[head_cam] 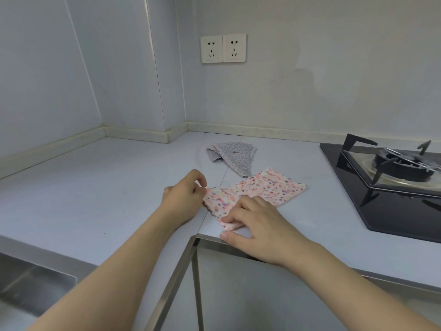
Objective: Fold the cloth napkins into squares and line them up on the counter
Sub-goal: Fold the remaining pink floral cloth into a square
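The pale grey counter (107, 187) wraps round the corner, with a black gas hob (381, 182) off at three o'clock and a double wall socket (223, 48) up at twelve. On it, just inside the near edge, lies the pink speckled napkin (269, 187), a strip folded at least once, its long axis running from about eight o'clock up to two o'clock. Beyond it, towards twelve and close by, the grey dotted napkin (232, 155) sits crumpled and not yet folded.

Both hands work the near, eight o'clock end of the pink strip. The left hand (183, 195) has curled fingers pinching the far-left corner. The right hand (257, 222) pinches the near corner under bent fingers, thumb lying along the counter edge.

The free end lies away at two o'clock, nearer the right arm's side. To make a square, I'd judge the held end must travel along that axis, up and right, to meet it. Only then comes the grey one.
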A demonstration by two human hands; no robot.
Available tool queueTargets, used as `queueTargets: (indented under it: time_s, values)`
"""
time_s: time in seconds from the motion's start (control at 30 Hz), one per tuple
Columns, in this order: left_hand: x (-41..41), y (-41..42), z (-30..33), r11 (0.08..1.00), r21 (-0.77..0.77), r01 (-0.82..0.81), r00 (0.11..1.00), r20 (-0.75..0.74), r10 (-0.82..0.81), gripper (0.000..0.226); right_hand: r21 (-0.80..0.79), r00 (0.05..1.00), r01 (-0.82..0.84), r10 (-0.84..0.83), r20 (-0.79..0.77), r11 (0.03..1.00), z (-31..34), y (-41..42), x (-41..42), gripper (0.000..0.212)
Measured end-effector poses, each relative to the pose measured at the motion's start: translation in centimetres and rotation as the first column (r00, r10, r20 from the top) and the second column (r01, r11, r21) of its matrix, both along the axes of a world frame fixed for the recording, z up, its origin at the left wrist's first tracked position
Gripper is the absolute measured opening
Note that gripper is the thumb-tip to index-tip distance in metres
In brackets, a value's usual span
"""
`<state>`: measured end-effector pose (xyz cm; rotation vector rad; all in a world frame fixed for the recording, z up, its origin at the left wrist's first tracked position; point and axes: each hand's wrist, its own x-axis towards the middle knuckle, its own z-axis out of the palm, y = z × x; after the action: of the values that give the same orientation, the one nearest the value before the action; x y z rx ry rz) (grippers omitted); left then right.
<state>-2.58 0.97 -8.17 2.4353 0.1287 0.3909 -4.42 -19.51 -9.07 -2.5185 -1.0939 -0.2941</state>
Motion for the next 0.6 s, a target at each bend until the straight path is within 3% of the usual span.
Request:
queueTargets:
  time_s: [0.17, 0.33, 0.5, 0.6]
  values:
    - [-0.6, 0.0, 0.3, 0.999, -0.023, 0.029, 0.989, -0.142, -0.032, 0.042, -0.062, 1.000, 0.015, -0.014, 0.013, 0.998, 0.3, -0.1, -0.5, 0.052]
    - [-3.0, 0.1, 1.4, 0.985, -0.152, 0.078, 0.955, -0.273, -0.117, 0.048, -0.017, 0.997, 0.048, -0.047, 0.059, 0.999, 0.0, -0.2, -2.1, 0.046]
    - [-5.8, -0.4, 1.9, 0.965, -0.205, 0.166, 0.931, -0.291, -0.222, 0.033, 0.147, 0.994, 0.055, -0.068, 0.088, 0.988, -1.0, -1.2, -4.7, 0.008]
    - [-7.0, -0.4, 2.7, 0.957, -0.221, 0.189, 0.924, -0.290, -0.249, 0.009, 0.341, 0.985, 0.160, -0.129, -0.113, 0.926, -0.1, -2.2, -5.5, 0.010]
